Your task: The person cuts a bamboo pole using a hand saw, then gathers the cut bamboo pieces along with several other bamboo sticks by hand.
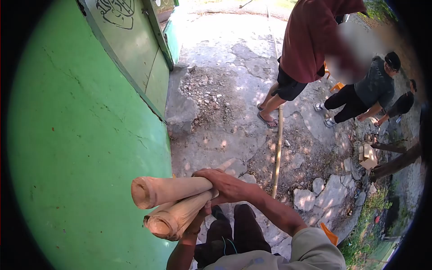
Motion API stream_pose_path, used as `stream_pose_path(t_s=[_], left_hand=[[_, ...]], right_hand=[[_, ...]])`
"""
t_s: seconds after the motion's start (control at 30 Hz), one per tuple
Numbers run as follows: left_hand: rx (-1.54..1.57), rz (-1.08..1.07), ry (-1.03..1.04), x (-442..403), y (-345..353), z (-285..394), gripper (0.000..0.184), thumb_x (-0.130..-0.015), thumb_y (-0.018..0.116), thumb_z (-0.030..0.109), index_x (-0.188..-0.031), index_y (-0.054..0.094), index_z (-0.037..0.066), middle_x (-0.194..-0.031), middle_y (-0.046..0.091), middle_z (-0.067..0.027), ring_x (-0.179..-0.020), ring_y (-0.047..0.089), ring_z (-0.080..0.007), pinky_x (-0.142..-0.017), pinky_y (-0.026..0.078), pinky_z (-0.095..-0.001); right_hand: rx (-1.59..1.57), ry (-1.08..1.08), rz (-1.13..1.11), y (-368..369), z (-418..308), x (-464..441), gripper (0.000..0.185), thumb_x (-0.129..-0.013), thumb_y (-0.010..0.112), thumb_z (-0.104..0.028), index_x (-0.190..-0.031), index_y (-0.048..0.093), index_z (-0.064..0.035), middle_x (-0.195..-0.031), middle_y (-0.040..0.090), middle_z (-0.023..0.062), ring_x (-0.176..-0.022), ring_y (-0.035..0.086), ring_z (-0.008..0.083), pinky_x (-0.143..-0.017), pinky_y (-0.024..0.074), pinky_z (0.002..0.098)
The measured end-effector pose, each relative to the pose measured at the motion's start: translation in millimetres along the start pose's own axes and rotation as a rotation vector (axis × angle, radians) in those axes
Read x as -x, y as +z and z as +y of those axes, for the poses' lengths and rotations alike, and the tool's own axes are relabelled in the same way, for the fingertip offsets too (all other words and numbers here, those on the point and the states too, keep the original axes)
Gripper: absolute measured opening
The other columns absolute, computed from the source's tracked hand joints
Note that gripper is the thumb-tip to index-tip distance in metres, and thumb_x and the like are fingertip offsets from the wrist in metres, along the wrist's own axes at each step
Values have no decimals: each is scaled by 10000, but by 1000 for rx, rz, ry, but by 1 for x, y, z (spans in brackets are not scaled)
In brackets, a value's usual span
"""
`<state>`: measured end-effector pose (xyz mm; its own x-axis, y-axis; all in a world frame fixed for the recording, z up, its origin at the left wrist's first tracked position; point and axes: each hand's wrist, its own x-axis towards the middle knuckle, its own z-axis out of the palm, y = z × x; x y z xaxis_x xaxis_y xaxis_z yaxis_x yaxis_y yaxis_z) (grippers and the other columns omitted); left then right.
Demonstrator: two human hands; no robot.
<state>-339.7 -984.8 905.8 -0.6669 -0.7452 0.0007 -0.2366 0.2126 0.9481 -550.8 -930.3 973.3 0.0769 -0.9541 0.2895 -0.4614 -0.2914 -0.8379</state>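
Observation:
Thick pale tan bamboo poles (177,190) point toward the green wall, their cut ends nearest the camera. A second pole (182,217) lies just under the first, and part of another shows between them. My right hand (227,183) is closed over the bundle from above, fingers wrapped round it. From below, my left hand (203,216) grips the poles; most of its fingers are hidden behind them. A narrow tip of the bundle sticks out beyond my right hand.
A green wall (90,148) with a door (130,45) runs along the left. One long bamboo pole (279,144) lies on the cracked concrete. Several people stand or bend at the right, one in a maroon top (306,40). Broken slabs (330,193) and a cardboard box (368,156) lie there.

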Motion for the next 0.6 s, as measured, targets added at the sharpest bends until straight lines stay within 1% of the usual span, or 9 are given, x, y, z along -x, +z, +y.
stream_pose_path(t_s=[0.03,0.1,0.2,0.3,0.37,0.4,0.5,0.53,0.6], left_hand=[[8,20,-6,-24,6,6,733,-839,724,230,-1443,351,48,-1383,488,-146,-1287,477,-256,-1113,373,-423],[190,-399,17,-63,21,5,640,-825,745,217,-1376,443,93,-1288,563,-85,-1221,524,-212,-1077,404,-399],[241,-187,99,-112,74,11,552,-810,767,211,-1285,497,131,-1156,609,-35,-1139,562,-177,-1024,440,-380],[563,-68,429,-198,87,78,784,-690,914,179,-1251,374,88,-1314,454,-158,-1211,512,-233,-1037,454,-379],[373,-127,474,-240,94,97,783,-699,911,185,-1262,375,88,-1293,481,-155,-1194,527,-239,-1029,451,-385],[338,-146,508,-259,96,109,791,-701,914,206,-1276,384,89,-1282,499,-149,-1193,530,-247,-1018,450,-395],[644,-239,424,-308,121,105,825,-666,933,204,-1279,393,88,-1277,506,-150,-1191,532,-251,-1005,452,-393],[588,-279,455,-326,123,108,833,-647,941,196,-1274,402,92,-1260,520,-158,-1177,545,-261,-986,465,-387],[584,-272,475,-350,128,123,828,-651,938,192,-1275,401,98,-1255,526,-162,-1168,553,-265,-979,471,-387]], right_hand=[[0,-6,-22,-16,7,-1,864,-757,827,-350,-1419,349,-69,-1327,501,166,-1245,499,367,-1038,365,463],[0,84,97,-43,20,7,895,-735,848,-347,-1422,346,-67,-1334,500,166,-1249,497,367,-1052,363,465],[-25,198,144,-86,51,9,934,-724,870,-316,-1439,323,-69,-1325,506,175,-1243,504,363,-1042,400,461],[51,252,183,-135,77,-3,960,-727,879,-260,-1453,288,-52,-1325,508,187,-1215,546,358,-1005,456,447],[132,297,206,-154,91,-3,990,-721,883,-242,-1457,256,-31,-1324,519,200,-1200,572,360,-994,474,444],[-110,467,200,-165,98,-4,1002,-722,882,-233,-1457,234,-19,-1322,529,210,-1202,575,378,-994,479,447],[183,214,273,-199,116,-10,1019,-728,876,-203,-1474,203,-29,-1311,540,218,-1190,578,397,-989,484,442],[-111,296,375,-215,110,-28,954,-737,870,-212,-1464,282,-22,-1309,539,226,-1189,568,406,-1006,470,438],[-148,305,403,-238,110,-44,900,-736,869,-220,-1440,344,-23,-1305,546,215,-1190,565,382,-1013,461,429]])
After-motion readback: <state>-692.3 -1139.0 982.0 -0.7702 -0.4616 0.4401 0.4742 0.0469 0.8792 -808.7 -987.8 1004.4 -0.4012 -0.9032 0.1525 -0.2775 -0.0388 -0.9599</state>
